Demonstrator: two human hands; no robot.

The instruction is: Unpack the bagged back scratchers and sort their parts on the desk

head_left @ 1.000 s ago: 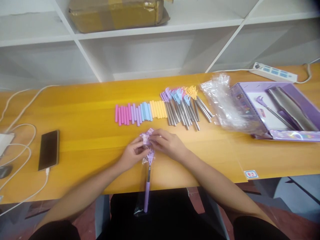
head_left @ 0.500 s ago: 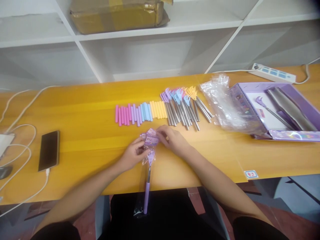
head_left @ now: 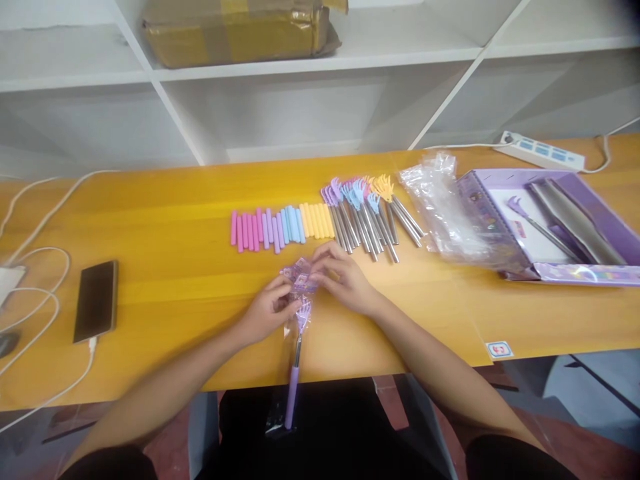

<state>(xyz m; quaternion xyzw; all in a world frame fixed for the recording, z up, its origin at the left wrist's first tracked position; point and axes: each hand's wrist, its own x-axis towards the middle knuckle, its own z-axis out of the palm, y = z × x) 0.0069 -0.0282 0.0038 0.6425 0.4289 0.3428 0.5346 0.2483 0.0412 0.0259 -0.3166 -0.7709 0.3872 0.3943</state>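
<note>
A purple back scratcher (head_left: 293, 393) lies in a clear plastic bag, claw toward the shelf, its handle reaching past the table's front edge. At the bag's top are small purple printed cards (head_left: 302, 281); whether they are loose or joined, I cannot tell. My left hand (head_left: 270, 310) is closed on the bag's top edge, beside the claw. Thumb and fingers of my right hand (head_left: 345, 280) pinch the cards from the right. Just beyond lie handle sleeves (head_left: 280, 227) in pink, purple, blue and yellow, then a cluster of metal-rod back scratchers (head_left: 367, 217) with coloured claws.
Clear plastic bags (head_left: 440, 207) lie right of the cluster. A purple box (head_left: 545, 270) holds another back scratcher and a grey strip-like item. On the left, a phone (head_left: 96, 301) is plugged into a white cable. A power strip (head_left: 543, 152) sits at the back, below white shelves holding a taped carton (head_left: 230, 33).
My right hand has shifted slightly left over the cards, with its fingers more bent. My left hand and the bagged back scratcher stay nearly in place.
</note>
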